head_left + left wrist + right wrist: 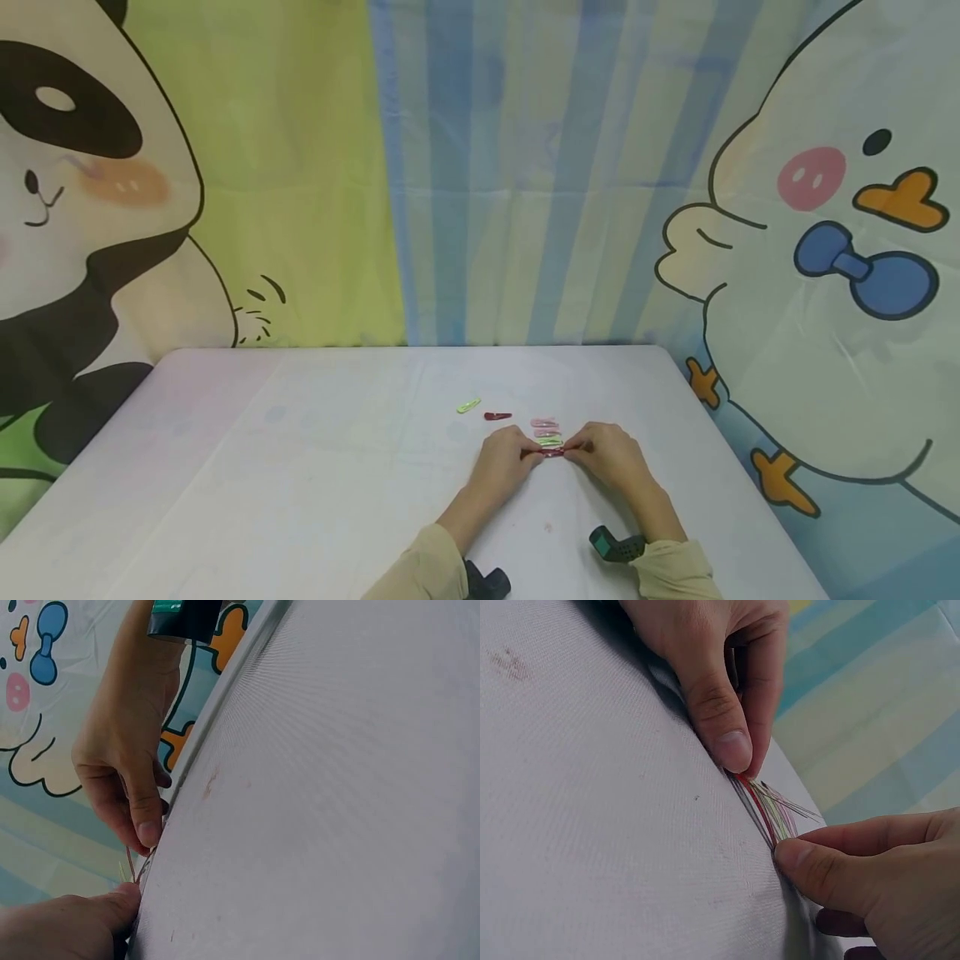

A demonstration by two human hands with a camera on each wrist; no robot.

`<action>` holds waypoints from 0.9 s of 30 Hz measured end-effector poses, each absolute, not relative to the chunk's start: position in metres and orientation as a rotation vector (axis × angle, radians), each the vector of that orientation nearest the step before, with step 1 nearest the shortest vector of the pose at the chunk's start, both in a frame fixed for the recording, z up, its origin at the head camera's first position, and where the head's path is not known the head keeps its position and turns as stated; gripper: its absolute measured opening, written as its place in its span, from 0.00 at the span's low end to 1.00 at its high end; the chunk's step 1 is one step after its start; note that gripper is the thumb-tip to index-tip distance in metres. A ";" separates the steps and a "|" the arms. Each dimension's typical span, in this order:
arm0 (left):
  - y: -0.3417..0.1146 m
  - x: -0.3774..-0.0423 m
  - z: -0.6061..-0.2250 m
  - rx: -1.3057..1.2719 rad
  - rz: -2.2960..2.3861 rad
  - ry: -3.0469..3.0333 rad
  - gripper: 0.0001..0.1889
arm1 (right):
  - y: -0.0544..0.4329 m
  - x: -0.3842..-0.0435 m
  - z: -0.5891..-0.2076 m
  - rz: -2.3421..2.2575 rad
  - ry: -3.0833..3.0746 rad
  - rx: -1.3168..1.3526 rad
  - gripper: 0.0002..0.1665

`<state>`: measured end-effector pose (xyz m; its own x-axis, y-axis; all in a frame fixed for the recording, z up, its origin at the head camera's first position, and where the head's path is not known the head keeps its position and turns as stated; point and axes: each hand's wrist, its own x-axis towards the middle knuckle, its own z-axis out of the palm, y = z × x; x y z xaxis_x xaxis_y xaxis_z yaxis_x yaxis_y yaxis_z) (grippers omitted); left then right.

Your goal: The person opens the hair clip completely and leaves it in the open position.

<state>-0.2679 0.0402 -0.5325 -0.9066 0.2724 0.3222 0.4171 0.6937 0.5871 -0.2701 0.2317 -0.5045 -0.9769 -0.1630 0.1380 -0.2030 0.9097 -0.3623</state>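
Observation:
A red snap hair clip (552, 453) lies at the near end of a short column of clips. My left hand (501, 460) pinches its left end between thumb and finger. At its right end, the thumb and finger of my right hand (611, 455) pinch likewise. Just beyond it come a light green hair clip (551, 441) and pink hair clips (543, 423), lying roughly parallel. In the right wrist view the red clip (762, 808) stretches between both sets of fingertips, close over the white cloth. My fingertips hide its ends.
Farther back on the white table (300, 467), left of the column, lie a dark red hair clip (497, 416) and a lime green hair clip (468, 406). A printed curtain (525, 167) hangs behind the table's back edge. Dark camera devices sit at both wrists.

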 end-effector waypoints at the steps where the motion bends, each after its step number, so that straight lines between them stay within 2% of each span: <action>1: 0.040 -0.268 -0.532 -0.563 -1.021 -2.690 0.07 | 0.232 -0.270 -0.504 0.574 -2.974 0.275 0.05; 5: 0.034 -0.273 -0.529 -0.574 -1.024 -2.646 0.09 | 0.234 -0.270 -0.501 0.563 -2.993 0.256 0.08; 12: 0.001 -0.295 -0.528 -0.409 -0.902 -2.553 0.10 | 0.233 -0.269 -0.493 0.560 -2.987 0.234 0.08; 19: -0.020 -0.310 -0.532 -0.450 -0.772 -2.568 0.10 | 0.231 -0.267 -0.489 0.556 -2.969 0.234 0.09; 27: -0.021 -0.319 -0.529 -0.488 -0.738 -2.665 0.06 | 0.230 -0.263 -0.481 0.551 -2.902 0.238 0.09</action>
